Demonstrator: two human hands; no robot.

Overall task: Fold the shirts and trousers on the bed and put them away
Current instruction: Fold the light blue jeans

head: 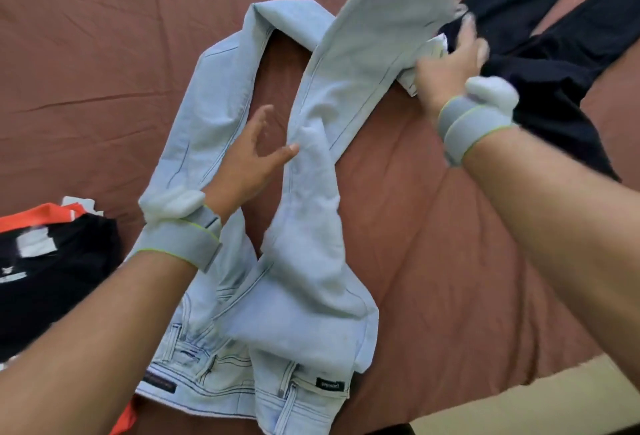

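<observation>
Head view: pale blue jeans [304, 261] sprawl across the brown bedsheet [86, 53], waistband nearest the camera, one leg doubled back in a loop. Left hand [249, 160] lies loose between the legs — fingers spread, thumb brushing the denim, gripping nothing. Right hand [446, 70] has a fistful of the other leg near its frayed hem, lifting it over dark trousers [554, 63]. A black and orange shirt [45, 261] sits far left.

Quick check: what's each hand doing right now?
Left hand: open, fingers spread, thumb touching the light blue denim jeans.
Right hand: grips one jeans leg, lifted.
</observation>
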